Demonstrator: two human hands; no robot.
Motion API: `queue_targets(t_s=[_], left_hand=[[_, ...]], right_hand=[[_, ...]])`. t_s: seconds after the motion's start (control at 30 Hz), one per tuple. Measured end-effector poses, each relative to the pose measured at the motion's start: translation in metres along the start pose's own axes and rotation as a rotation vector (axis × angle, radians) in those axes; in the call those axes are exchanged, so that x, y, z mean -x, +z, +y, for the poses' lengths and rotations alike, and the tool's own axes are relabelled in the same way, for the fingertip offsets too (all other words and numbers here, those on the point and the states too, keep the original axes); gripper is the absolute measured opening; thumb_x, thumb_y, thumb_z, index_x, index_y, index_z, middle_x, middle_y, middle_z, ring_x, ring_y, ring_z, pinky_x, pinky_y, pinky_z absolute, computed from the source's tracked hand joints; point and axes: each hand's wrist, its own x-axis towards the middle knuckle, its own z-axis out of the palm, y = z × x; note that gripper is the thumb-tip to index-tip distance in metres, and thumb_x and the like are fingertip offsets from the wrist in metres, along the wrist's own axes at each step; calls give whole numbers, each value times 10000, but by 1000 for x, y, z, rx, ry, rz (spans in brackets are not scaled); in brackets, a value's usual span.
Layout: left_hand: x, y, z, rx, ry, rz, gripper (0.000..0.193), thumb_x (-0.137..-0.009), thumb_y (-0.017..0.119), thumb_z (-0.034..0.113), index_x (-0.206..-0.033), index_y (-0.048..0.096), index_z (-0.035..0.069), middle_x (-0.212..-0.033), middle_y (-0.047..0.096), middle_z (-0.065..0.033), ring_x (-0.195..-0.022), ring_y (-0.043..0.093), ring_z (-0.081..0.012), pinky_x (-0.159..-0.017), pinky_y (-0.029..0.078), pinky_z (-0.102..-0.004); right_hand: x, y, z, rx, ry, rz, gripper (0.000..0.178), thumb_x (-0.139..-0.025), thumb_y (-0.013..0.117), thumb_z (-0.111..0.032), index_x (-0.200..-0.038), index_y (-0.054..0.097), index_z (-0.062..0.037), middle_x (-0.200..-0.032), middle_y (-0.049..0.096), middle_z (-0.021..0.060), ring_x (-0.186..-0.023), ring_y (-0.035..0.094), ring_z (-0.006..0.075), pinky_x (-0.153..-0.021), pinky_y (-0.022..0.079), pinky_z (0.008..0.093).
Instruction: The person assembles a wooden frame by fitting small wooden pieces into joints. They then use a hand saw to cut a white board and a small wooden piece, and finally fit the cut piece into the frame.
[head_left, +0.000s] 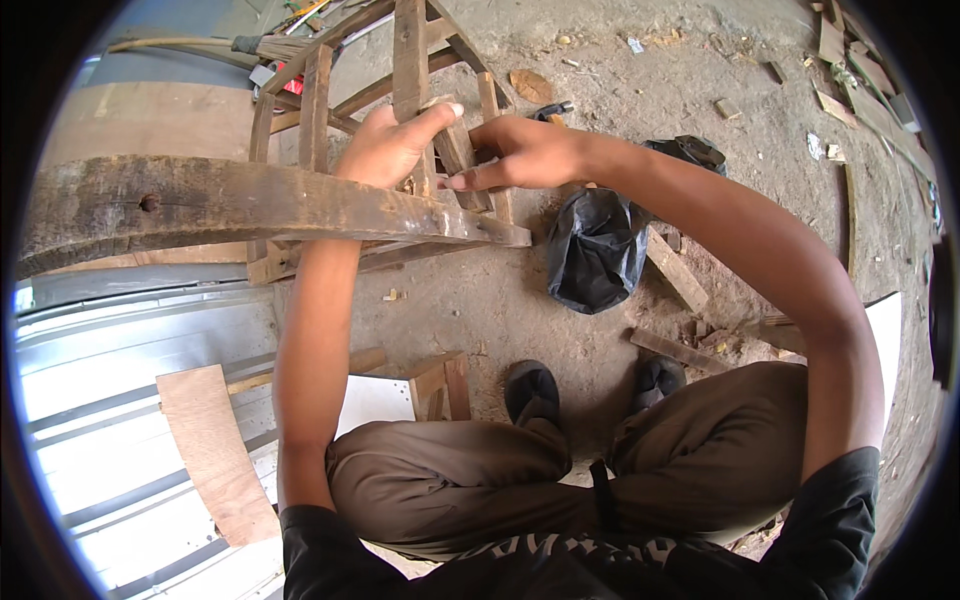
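A weathered wooden chair frame [300, 120] lies in front of me, its long curved rail [230, 200] stretching out to the left. My left hand [390, 145] wraps around an upright slat [410, 60] of the frame, thumb on top. Just to its right, my right hand [520, 152] pinches a short wooden piece [458, 150] set against the same joint, with the fingertips pressed on the wood. I sit low, knees bent, feet in dark shoes [532, 390] on the dirt floor.
A crumpled black plastic bag [595, 250] lies right of the frame. Wood offcuts [676, 268] are scattered on the dirt floor at right. A small wooden block [440, 385] stands by my left foot. A plywood strip [215, 455] rests on corrugated metal sheets [100, 400] at left.
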Motion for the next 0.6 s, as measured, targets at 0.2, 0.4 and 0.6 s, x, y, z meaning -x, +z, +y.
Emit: queue_targets(t_s=[0.2,0.4,0.6], left_hand=[[11,5,10,69,-44,-5,607,-874,675,519,-1144,624,-22,-961,653,-104,-792,666,-158,-644,595,-299],[19,9,19,124,-49,5,605,-877,703,493,-1180,614,-23,-977,657,-109,-798,667,-156,-648,599,-296],[14,8,10,151,64,-22,549,-865,742,418,-1173,623,-20,-1025,659,-105,-843,661,-147,-637,559,-259]], right_hand=[[3,5,-3,-55,24,-39,647,-951,652,-383,-1385,435,44,-1178,649,164,-1062,643,225,-911,568,359],[4,4,-7,-61,-23,-2,680,-955,644,-391,-1409,387,45,-1157,654,165,-1039,650,214,-871,580,339],[0,12,6,139,-67,93,643,-967,620,-412,-1347,435,73,-1082,669,164,-927,655,186,-806,561,329]])
